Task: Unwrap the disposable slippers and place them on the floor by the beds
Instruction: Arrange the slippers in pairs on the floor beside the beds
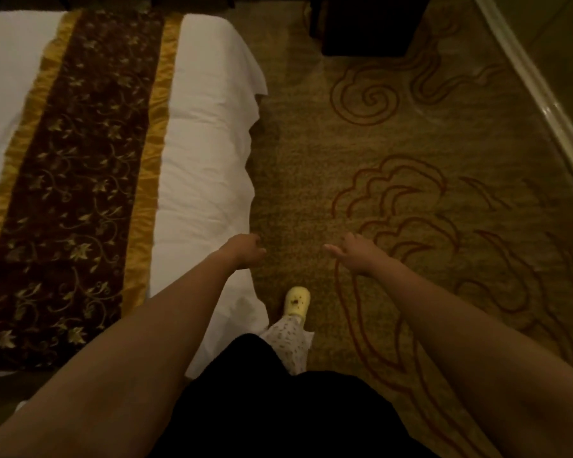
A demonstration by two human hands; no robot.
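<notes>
No disposable slippers or wrapping show in this view. Both my arms reach forward over the carpet (411, 143) at the foot corner of a bed (205, 153) with white sheets. My left hand (245, 249) hangs loosely curled at the bed's edge and holds nothing. My right hand (354, 251) is to its right above the carpet, fingers loosely apart, thumb pointing left, also empty.
A dark brown and gold runner (70, 180) lies across the bed. My foot in a yellow shoe (297, 300) stands on the patterned carpet beside the bed. Dark furniture (368, 24) stands at the far end, and a pale wall skirting (526, 81) runs along the right.
</notes>
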